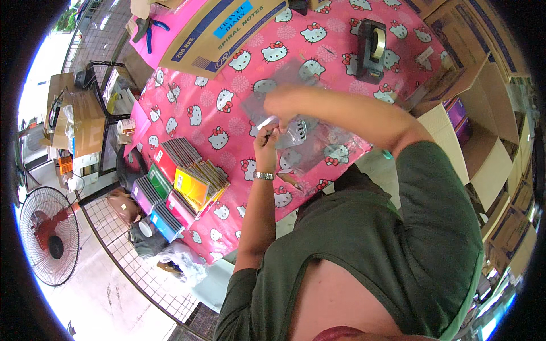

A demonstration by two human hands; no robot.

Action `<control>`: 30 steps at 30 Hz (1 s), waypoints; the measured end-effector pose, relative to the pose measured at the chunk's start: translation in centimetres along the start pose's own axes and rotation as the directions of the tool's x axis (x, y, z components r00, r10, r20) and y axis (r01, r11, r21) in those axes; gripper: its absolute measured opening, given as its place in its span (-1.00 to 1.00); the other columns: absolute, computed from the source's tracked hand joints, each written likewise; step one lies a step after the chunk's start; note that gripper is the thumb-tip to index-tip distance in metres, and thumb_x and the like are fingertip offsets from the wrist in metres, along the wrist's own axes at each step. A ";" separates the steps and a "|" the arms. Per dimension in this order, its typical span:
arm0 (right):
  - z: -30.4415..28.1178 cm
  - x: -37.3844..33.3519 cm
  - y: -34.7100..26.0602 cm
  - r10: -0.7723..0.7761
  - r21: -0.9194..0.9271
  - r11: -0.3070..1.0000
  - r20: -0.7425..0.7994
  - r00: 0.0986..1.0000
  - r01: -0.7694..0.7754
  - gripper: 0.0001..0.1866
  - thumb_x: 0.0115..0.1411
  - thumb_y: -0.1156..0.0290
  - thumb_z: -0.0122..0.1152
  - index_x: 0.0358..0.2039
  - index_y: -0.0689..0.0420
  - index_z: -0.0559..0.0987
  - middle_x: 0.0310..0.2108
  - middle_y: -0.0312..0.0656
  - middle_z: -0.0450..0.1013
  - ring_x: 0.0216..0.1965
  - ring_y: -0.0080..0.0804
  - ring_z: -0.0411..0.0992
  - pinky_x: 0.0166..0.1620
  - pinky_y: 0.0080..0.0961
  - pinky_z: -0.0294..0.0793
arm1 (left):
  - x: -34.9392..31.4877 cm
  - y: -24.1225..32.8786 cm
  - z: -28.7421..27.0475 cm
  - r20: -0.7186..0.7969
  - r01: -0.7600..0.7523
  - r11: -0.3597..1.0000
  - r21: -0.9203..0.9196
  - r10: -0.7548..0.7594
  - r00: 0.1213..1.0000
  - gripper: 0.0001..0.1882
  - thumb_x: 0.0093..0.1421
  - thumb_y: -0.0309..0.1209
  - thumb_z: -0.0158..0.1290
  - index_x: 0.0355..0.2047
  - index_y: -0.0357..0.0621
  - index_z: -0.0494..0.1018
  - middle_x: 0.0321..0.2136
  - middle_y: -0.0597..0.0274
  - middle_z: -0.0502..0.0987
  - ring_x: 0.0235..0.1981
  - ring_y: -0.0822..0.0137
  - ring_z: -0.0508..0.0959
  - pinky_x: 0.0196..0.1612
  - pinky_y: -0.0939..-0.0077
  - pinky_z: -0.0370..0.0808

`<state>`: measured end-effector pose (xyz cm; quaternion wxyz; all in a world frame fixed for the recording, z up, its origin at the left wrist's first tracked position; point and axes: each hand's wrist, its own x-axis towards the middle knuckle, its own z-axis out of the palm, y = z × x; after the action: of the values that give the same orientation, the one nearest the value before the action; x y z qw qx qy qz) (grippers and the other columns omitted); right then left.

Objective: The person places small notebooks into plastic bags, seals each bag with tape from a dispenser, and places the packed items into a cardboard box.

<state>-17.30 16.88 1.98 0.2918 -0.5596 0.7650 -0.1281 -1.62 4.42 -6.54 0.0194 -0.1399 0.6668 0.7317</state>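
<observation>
We judge that what matters most here is how the slim white piece (pixel 266 122) lies between the two hands. Taking the black tape dispenser (pixel 367 55) as our landmark, we find the piece to its left and closer to our body, over the pink-covered desk (pixel 233 156). Its long axis slants, with the right end aimed roughly toward the dispenser and the left end tipping away from it and toward us.

Our left hand (pixel 265 143) is on the side of the piece farther from the dispenser, its fingertips just below it and seemingly touching. Our right hand (pixel 281 105) reaches in from the dispenser's side, fingers bent down beside the right end. The left hand looks slightly nearer. Its grip is narrow, thumb and fingers drawn together, but we cannot tell whether the piece is pinched there. The right grip is blurred, so we cannot tell what it holds.

A clear plastic packet (pixel 296 132) lies between the hands and the dispenser, close beside the right fingertips. The notebooks (pixel 182 179) stand well left of the dispenser, beyond our left hand.
</observation>
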 end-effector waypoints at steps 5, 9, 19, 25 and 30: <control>5.1 0.2 5.7 0.181 0.171 0.965 0.107 0.978 -0.198 -0.48 -0.08 -0.09 0.32 -0.51 0.20 0.54 -0.53 -0.14 0.49 -0.46 -0.22 0.46 -0.35 -0.33 0.43 | 0.1 2.3 1.2 0.008 0.002 0.996 -0.089 -0.001 1.000 -0.67 0.14 -0.62 -0.03 -0.06 -0.16 0.35 -0.24 0.26 0.48 -0.20 0.46 0.42 -0.12 0.56 0.34; 14.8 -3.8 7.0 0.370 0.848 0.530 -0.252 0.894 0.020 -0.47 -0.08 0.20 0.39 -0.13 0.19 0.46 -0.23 -0.09 0.49 -0.19 -0.18 0.45 -0.10 -0.29 0.42 | 0.6 1.7 0.3 0.014 -0.030 0.997 -0.076 0.031 0.999 -0.64 0.12 -0.62 -0.01 -0.04 -0.13 0.32 -0.23 0.20 0.49 -0.21 0.40 0.46 -0.10 0.51 0.38; 6.7 -28.9 -5.2 0.501 0.447 0.853 -0.847 0.179 -0.270 -0.03 -0.37 0.12 0.56 0.06 0.22 0.28 -0.05 -0.06 0.32 0.00 -0.16 0.31 0.06 -0.29 0.29 | -0.5 17.2 14.4 0.384 0.067 0.946 -0.317 0.063 0.921 -0.58 0.20 -0.51 -0.04 0.08 -0.18 0.25 0.02 0.07 0.36 0.04 0.26 0.37 0.10 0.33 0.30; 6.8 -48.3 -5.0 0.431 0.731 0.196 -0.662 -0.613 -0.653 -0.20 -0.12 0.00 0.41 0.04 0.17 0.30 -0.09 0.02 0.41 -0.05 -0.14 0.42 0.00 -0.28 0.37 | 0.8 11.9 11.2 0.374 0.155 0.985 -0.072 -0.118 0.920 -0.60 0.24 -0.45 -0.08 0.09 -0.19 0.23 0.09 0.12 0.29 0.12 0.22 0.30 0.16 0.28 0.22; 21.4 -57.4 3.2 0.771 0.499 -0.505 -0.105 -0.627 -0.704 -0.33 0.02 -0.07 0.20 -0.04 0.24 0.41 -0.25 0.13 0.48 -0.20 0.08 0.47 -0.16 -0.13 0.45 | 0.2 10.6 7.9 0.305 0.276 0.961 0.017 -0.268 0.914 -0.67 0.27 -0.42 -0.12 0.04 -0.19 0.28 0.07 0.15 0.32 0.11 0.22 0.32 0.12 0.28 0.27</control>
<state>4.51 74.18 0.70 0.0757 0.4749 0.8768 0.0041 -5.52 10.95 4.23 0.2217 -0.1170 0.6201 0.7434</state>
